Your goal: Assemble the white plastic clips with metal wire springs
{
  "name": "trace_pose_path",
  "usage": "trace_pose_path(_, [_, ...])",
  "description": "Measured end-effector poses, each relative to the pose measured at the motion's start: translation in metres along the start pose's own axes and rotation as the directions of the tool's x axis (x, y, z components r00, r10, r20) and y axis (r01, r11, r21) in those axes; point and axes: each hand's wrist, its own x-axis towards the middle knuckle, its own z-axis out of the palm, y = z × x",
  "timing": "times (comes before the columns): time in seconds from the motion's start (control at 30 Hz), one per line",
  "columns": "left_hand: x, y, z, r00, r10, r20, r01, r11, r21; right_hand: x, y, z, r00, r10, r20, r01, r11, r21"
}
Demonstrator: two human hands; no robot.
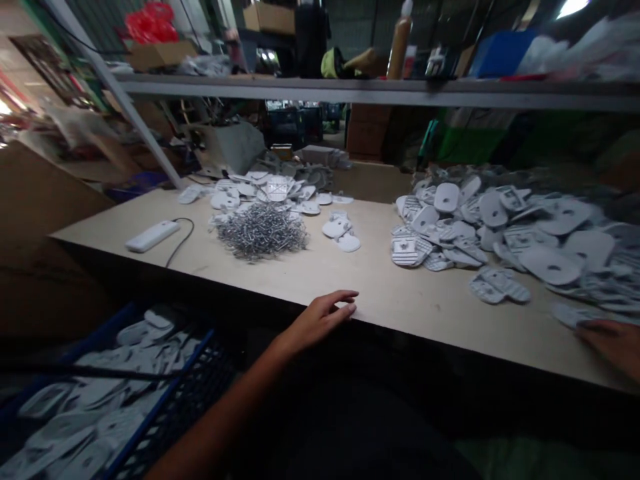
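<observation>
My left hand (327, 313) rests at the front edge of the table with nothing in it, thumb and fingers apart. At the far right, my right hand (613, 343) is partly cut off by the picture edge. Its fingers close on a blurred flat white plastic part (570, 313) beside a large heap of similar parts (550, 267). These are rounded plates, some with a hole, others ribbed. One pair of parts (499, 285) lies apart in front of that heap. Ahead of my left hand are a few white pieces (341, 231) and a pile of small metal screws (263, 230).
Another heap of white parts (270, 187) lies behind the screws. A white power strip (153, 236) with a cable sits on the left of the table (380, 293). Below left stands a blue crate (197, 353) full of white parts. A loaded shelf (350, 90) spans the back.
</observation>
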Motion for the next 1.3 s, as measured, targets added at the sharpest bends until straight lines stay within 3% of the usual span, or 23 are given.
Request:
trace_pose_path(0.1, [0.000, -0.006, -0.001, 1.000, -0.003, -0.025, 0.003, 1.000, -0.014, 0.008, -0.015, 0.005, 0.997, 0.044, 0.062, -0.043, 0.999, -0.016])
trace_pose_path(0.17, [-0.003, -0.009, -0.002, 0.999, -0.021, -0.034, 0.020, 0.999, -0.040, 0.008, -0.034, 0.007, 0.999, 0.015, 0.030, -0.014, 1.000, -0.021])
trace_pose_path(0.23, [-0.008, -0.013, -0.002, 0.998, -0.048, -0.042, 0.044, 0.996, -0.079, 0.006, -0.063, 0.011, 0.999, -0.043, -0.018, 0.042, 0.998, -0.052])
trace_pose_path(0.33, [-0.015, -0.018, -0.001, 0.995, -0.081, -0.052, 0.074, 0.989, -0.132, -0.002, -0.125, 0.025, 0.975, -0.216, -0.056, 0.215, 0.976, -0.022])
trace_pose_path(0.47, [-0.023, -0.029, 0.003, 0.991, -0.111, -0.072, 0.094, 0.973, -0.210, -0.017, -0.231, 0.066, 0.880, -0.474, -0.016, 0.469, 0.865, 0.175])
trace_pose_path(0.57, [-0.031, -0.036, 0.008, 0.986, -0.133, -0.099, 0.104, 0.962, -0.254, -0.033, -0.309, 0.111, 0.762, -0.638, 0.109, 0.583, 0.750, 0.311])
trace_pose_path(0.67, [-0.041, -0.039, 0.012, 0.978, -0.168, -0.128, 0.124, 0.948, -0.292, -0.049, -0.375, 0.160, 0.615, -0.739, 0.274, 0.657, 0.673, 0.341])
trace_pose_path(0.73, [-0.050, -0.038, 0.014, 0.973, -0.187, -0.136, 0.136, 0.938, -0.318, -0.056, -0.411, 0.191, 0.571, -0.752, 0.329, 0.695, 0.656, 0.295])
trace_pose_path(0.77, [-0.054, -0.038, 0.015, 0.971, -0.194, -0.140, 0.139, 0.934, -0.330, -0.059, -0.426, 0.206, 0.570, -0.748, 0.339, 0.705, 0.658, 0.266])
trace_pose_path(0.93, [-0.074, -0.044, 0.012, 0.947, -0.244, -0.207, 0.149, 0.909, -0.388, -0.059, -0.473, 0.262, 0.622, -0.709, 0.334, 0.681, 0.699, 0.217])
trace_pose_path(1.07, [-0.082, -0.053, 0.006, 0.920, -0.288, -0.264, 0.155, 0.889, -0.430, -0.065, -0.490, 0.277, 0.651, -0.699, 0.296, 0.671, 0.712, 0.205])
trace_pose_path(1.1, [-0.083, -0.055, 0.004, 0.914, -0.302, -0.273, 0.160, 0.882, -0.442, -0.069, -0.494, 0.276, 0.632, -0.729, 0.263, 0.697, 0.683, 0.217])
trace_pose_path(1.23, [-0.084, -0.062, -0.001, 0.890, -0.358, -0.281, 0.191, 0.855, -0.483, -0.090, -0.515, 0.265, 0.476, -0.866, 0.152, 0.783, 0.496, 0.375])
trace_pose_path(1.3, [-0.083, -0.065, -0.004, 0.890, -0.375, -0.260, 0.215, 0.847, -0.485, -0.099, -0.526, 0.263, 0.452, -0.872, 0.189, 0.733, 0.484, 0.477])
